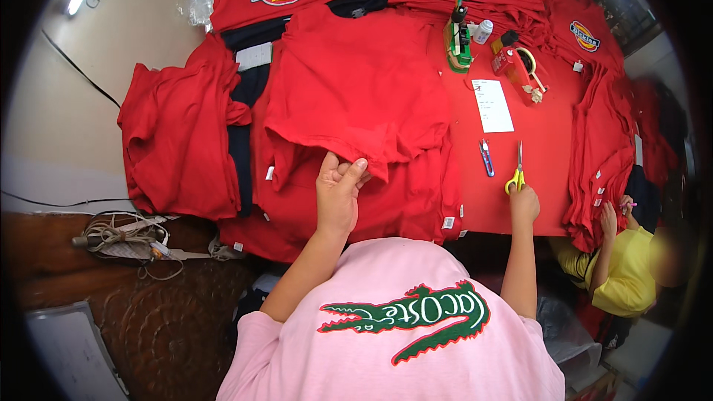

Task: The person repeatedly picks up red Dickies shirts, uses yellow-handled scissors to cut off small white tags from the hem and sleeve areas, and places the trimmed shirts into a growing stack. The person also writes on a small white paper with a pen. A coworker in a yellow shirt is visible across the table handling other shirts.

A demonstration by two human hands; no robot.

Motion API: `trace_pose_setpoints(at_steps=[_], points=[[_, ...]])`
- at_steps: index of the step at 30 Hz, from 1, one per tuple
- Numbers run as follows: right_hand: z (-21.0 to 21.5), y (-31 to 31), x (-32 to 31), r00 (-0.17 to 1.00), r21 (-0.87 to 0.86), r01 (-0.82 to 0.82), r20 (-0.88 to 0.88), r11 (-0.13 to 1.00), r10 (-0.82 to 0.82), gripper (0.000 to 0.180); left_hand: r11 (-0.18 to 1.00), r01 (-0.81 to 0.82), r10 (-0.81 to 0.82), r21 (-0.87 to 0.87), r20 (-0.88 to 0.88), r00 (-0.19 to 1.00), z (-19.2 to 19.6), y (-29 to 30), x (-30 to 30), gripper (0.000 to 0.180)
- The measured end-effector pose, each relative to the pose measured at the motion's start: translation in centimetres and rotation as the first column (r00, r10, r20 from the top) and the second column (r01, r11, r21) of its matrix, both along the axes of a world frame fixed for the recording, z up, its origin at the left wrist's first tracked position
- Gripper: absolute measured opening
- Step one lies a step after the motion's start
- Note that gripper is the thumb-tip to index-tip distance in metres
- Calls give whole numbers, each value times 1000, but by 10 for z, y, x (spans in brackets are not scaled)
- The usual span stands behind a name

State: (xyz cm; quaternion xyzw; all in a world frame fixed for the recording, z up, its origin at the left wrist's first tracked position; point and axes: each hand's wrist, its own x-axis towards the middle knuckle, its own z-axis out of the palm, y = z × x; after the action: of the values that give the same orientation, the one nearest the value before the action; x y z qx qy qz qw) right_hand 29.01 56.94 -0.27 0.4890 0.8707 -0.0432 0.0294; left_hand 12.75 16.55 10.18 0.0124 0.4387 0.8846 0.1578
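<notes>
My left hand pinches the near edge of a red garment that lies spread over a pile of red clothes. The edge is lifted a little at my fingers. In my right hand are yellow-handled scissors, my fingers around the handles and the blades pointing away from me over the red table surface. Left of the scissors lies a pair of small blue thread snips. Beyond them is a white slip of paper with writing on it.
A green tape dispenser, a white bottle and a red tape dispenser stand farther back. Folded red garments line the far side; another red heap is at left. At right, a person in yellow handles red clothes.
</notes>
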Motion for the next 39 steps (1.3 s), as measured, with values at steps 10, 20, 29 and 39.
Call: trace_pose_setpoints(at_steps=[10, 20, 29, 39], points=[[-7, 34, -11, 992, 22, -123, 12, 992, 123, 36, 995, -69, 75, 73, -88, 993, -10, 62, 4, 38], [31, 86, -43, 949, -80, -124, -299, 989, 95, 36, 937, -346, 344, -45, -45, 938, -26, 89, 5, 30], [39, 242, -170, 821, 17, -253, -526, 967, 224, 37, 918, -358, 329, -172, -177, 928, -12, 95, -8, 34], [38, 280, -209, 730, 8, -462, -564, 887, 386, 18, 875, -357, 318, -326, -167, 933, -22, 92, -6, 36]])
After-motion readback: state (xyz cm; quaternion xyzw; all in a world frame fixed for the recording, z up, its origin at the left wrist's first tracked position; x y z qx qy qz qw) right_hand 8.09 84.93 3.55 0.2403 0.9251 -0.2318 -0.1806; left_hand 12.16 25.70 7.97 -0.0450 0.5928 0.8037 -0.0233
